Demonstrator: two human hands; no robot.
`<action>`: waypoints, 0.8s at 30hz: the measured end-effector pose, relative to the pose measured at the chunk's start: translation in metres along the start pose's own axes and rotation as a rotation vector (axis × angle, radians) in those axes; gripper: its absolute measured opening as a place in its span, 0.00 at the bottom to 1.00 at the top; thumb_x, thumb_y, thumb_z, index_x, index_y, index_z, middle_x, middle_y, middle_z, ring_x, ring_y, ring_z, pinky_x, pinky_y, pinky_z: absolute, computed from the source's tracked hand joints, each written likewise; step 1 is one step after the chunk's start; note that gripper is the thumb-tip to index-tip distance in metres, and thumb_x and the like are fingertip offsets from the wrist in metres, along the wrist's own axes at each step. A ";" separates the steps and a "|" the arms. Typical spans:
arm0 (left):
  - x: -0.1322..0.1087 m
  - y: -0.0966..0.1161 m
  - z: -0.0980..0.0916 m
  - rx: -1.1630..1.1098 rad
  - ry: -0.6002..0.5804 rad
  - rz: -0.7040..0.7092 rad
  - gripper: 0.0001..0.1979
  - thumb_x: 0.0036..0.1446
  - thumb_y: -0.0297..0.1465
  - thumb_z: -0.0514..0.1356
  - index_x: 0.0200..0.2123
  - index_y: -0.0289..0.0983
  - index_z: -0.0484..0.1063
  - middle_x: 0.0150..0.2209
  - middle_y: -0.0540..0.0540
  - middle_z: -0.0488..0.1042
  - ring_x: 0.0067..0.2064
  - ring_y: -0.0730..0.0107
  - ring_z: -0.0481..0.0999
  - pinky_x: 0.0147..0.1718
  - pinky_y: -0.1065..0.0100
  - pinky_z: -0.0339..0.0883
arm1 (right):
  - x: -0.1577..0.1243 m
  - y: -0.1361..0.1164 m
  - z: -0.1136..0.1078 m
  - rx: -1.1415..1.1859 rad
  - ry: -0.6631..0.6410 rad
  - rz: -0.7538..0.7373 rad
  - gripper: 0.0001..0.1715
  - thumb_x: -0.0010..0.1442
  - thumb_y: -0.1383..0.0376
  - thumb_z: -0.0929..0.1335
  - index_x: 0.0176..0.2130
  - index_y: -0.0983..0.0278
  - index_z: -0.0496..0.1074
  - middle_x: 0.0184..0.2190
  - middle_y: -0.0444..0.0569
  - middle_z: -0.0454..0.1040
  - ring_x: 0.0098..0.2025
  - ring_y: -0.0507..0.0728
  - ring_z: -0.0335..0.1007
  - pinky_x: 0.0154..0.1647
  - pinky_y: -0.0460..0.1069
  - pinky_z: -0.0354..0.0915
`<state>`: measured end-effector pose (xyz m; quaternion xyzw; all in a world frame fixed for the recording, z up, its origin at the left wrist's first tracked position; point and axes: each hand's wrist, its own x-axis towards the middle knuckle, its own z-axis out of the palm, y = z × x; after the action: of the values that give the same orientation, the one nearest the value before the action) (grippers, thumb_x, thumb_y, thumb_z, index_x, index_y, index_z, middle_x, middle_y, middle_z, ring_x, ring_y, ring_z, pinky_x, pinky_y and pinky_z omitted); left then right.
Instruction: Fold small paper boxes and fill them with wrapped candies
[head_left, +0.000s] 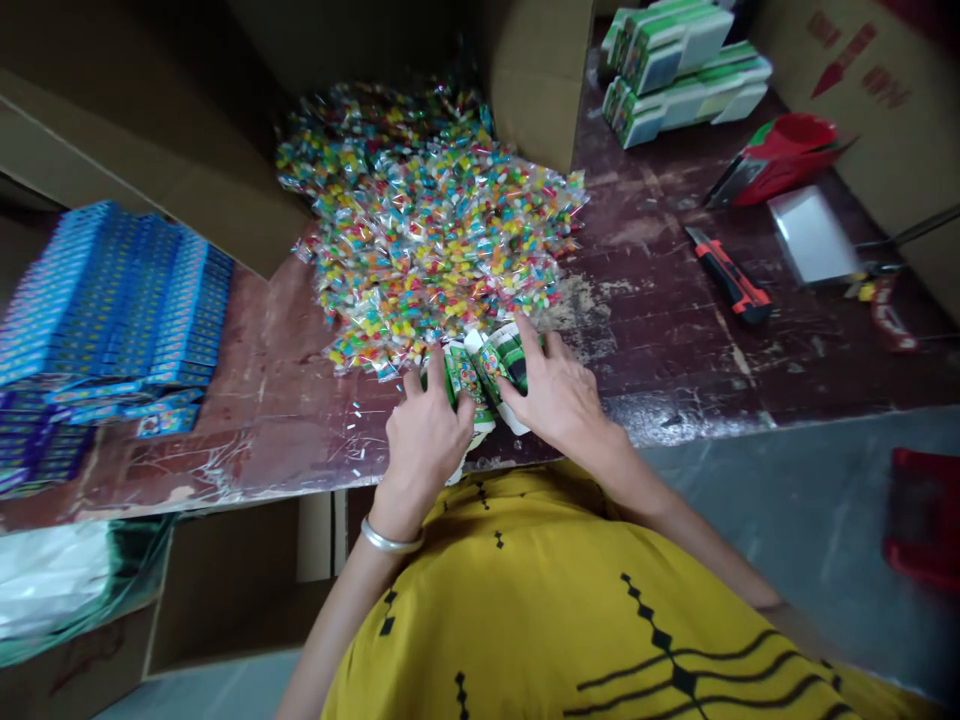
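Observation:
At the table's front edge, my left hand (431,425) is closed around the left part of a bunch of small green printed cartons (466,378), with thumb and fingers along its sides. My right hand (559,395) grips the right part of the green cartons (504,362), fingers over the far end and thumb on the near side. A narrow gap splits the two bunches, which look like flat-folded cardboard with white edges. Just beyond my fingertips lies a big heap of clear sachets of colourful candies (442,240), spilling from a cardboard box lying on its side.
Stacked blue cartons (112,300) and purple ones (37,440) stand at left. Toward the right are a utility knife (731,275), a red holder (787,155) and a white card (814,235). Bundled green cartons (682,75) sit at the back right. An open cardboard box (240,590) is below the table.

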<state>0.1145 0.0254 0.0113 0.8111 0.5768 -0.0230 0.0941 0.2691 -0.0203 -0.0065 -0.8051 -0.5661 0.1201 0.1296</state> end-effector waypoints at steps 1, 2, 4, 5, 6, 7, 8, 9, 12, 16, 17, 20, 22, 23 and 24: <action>0.000 0.000 -0.001 -0.007 -0.003 0.004 0.35 0.65 0.40 0.49 0.73 0.41 0.44 0.60 0.29 0.66 0.41 0.44 0.81 0.37 0.49 0.74 | 0.000 0.000 0.000 0.004 0.002 -0.002 0.49 0.65 0.53 0.65 0.74 0.61 0.38 0.54 0.65 0.68 0.50 0.70 0.71 0.43 0.59 0.70; 0.000 0.000 -0.002 -0.016 -0.007 0.005 0.35 0.65 0.39 0.49 0.73 0.41 0.45 0.60 0.29 0.66 0.42 0.44 0.81 0.37 0.49 0.74 | 0.000 0.001 0.000 0.007 0.005 -0.004 0.49 0.65 0.53 0.65 0.74 0.62 0.38 0.54 0.65 0.68 0.50 0.70 0.71 0.43 0.58 0.70; 0.000 0.000 -0.004 -0.038 -0.015 0.005 0.34 0.65 0.38 0.49 0.72 0.42 0.47 0.61 0.30 0.65 0.44 0.44 0.80 0.38 0.48 0.74 | 0.000 0.001 -0.001 0.014 0.009 -0.008 0.49 0.65 0.54 0.65 0.74 0.62 0.39 0.54 0.65 0.68 0.50 0.70 0.71 0.42 0.58 0.70; 0.000 -0.001 -0.005 -0.052 -0.018 0.004 0.34 0.65 0.38 0.49 0.72 0.43 0.47 0.61 0.30 0.65 0.45 0.43 0.80 0.39 0.48 0.74 | 0.000 0.002 -0.001 0.017 0.008 -0.007 0.49 0.65 0.54 0.65 0.74 0.62 0.39 0.53 0.65 0.69 0.50 0.71 0.71 0.42 0.58 0.70; 0.001 -0.002 -0.005 -0.068 -0.022 0.003 0.33 0.64 0.38 0.50 0.72 0.44 0.48 0.62 0.31 0.64 0.46 0.43 0.80 0.39 0.48 0.74 | 0.000 0.002 -0.001 0.018 0.005 -0.005 0.49 0.65 0.53 0.64 0.74 0.62 0.38 0.53 0.65 0.69 0.50 0.71 0.71 0.42 0.59 0.70; 0.001 -0.003 -0.006 -0.085 -0.026 0.002 0.33 0.64 0.38 0.50 0.71 0.45 0.49 0.62 0.32 0.64 0.46 0.43 0.79 0.40 0.48 0.74 | 0.000 0.002 -0.001 0.019 0.002 -0.002 0.49 0.65 0.53 0.64 0.74 0.61 0.38 0.53 0.65 0.69 0.50 0.70 0.72 0.42 0.59 0.70; 0.001 -0.005 -0.005 -0.104 -0.027 0.002 0.33 0.64 0.38 0.51 0.71 0.46 0.50 0.63 0.32 0.63 0.47 0.43 0.79 0.40 0.48 0.74 | 0.000 0.002 -0.001 0.019 -0.002 0.000 0.49 0.66 0.53 0.64 0.74 0.61 0.37 0.54 0.64 0.69 0.49 0.70 0.72 0.42 0.59 0.70; 0.001 -0.006 -0.005 -0.122 -0.027 0.000 0.33 0.63 0.39 0.52 0.71 0.47 0.50 0.63 0.33 0.63 0.47 0.43 0.79 0.40 0.48 0.74 | 0.000 0.002 -0.002 0.018 -0.004 0.003 0.49 0.66 0.53 0.64 0.74 0.61 0.37 0.54 0.64 0.68 0.49 0.70 0.72 0.42 0.59 0.70; 0.000 -0.010 -0.002 -0.169 -0.010 -0.019 0.37 0.62 0.43 0.55 0.71 0.47 0.48 0.64 0.33 0.61 0.48 0.42 0.78 0.41 0.48 0.74 | 0.001 0.001 -0.003 0.008 -0.017 0.013 0.50 0.65 0.53 0.64 0.74 0.60 0.37 0.55 0.64 0.68 0.49 0.70 0.73 0.42 0.59 0.70; 0.001 -0.012 0.000 -0.215 -0.008 -0.028 0.42 0.58 0.46 0.58 0.72 0.44 0.46 0.63 0.29 0.61 0.51 0.36 0.77 0.43 0.45 0.73 | 0.002 0.000 -0.004 -0.017 -0.030 0.016 0.53 0.62 0.51 0.67 0.74 0.59 0.37 0.56 0.64 0.68 0.49 0.70 0.74 0.42 0.59 0.70; 0.002 -0.012 0.000 -0.231 -0.008 -0.027 0.42 0.58 0.45 0.59 0.72 0.44 0.47 0.62 0.29 0.61 0.51 0.35 0.76 0.43 0.44 0.72 | 0.003 0.001 -0.004 -0.023 -0.030 0.016 0.54 0.62 0.51 0.68 0.74 0.59 0.37 0.56 0.64 0.69 0.49 0.70 0.74 0.42 0.59 0.70; 0.006 -0.020 -0.001 -0.329 -0.003 -0.029 0.44 0.55 0.43 0.63 0.71 0.45 0.49 0.63 0.30 0.62 0.56 0.35 0.73 0.49 0.42 0.70 | 0.004 0.003 -0.005 -0.025 -0.031 0.017 0.54 0.61 0.52 0.68 0.74 0.58 0.38 0.57 0.63 0.69 0.49 0.70 0.75 0.41 0.58 0.70; 0.008 -0.032 -0.001 -0.465 -0.001 -0.017 0.45 0.53 0.42 0.66 0.71 0.44 0.52 0.64 0.32 0.63 0.61 0.36 0.69 0.55 0.42 0.66 | 0.004 0.004 -0.006 -0.010 -0.034 0.014 0.51 0.62 0.52 0.68 0.73 0.58 0.41 0.57 0.63 0.70 0.49 0.70 0.75 0.42 0.58 0.70; 0.009 -0.039 -0.001 -0.553 -0.005 -0.009 0.45 0.52 0.42 0.67 0.70 0.43 0.53 0.64 0.33 0.63 0.63 0.38 0.67 0.58 0.43 0.64 | 0.005 0.005 -0.006 -0.003 -0.035 0.013 0.51 0.62 0.52 0.68 0.73 0.58 0.42 0.56 0.62 0.70 0.49 0.70 0.76 0.42 0.58 0.71; 0.008 -0.046 0.000 -0.646 -0.012 -0.004 0.45 0.52 0.42 0.67 0.70 0.42 0.54 0.64 0.34 0.64 0.64 0.40 0.66 0.60 0.44 0.63 | 0.005 0.006 -0.006 0.000 -0.034 0.012 0.50 0.62 0.52 0.68 0.73 0.57 0.43 0.56 0.62 0.70 0.49 0.70 0.76 0.42 0.58 0.71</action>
<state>0.0742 0.0477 0.0042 0.7380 0.5552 0.1565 0.3501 0.2781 -0.0183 -0.0032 -0.8064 -0.5633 0.1346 0.1194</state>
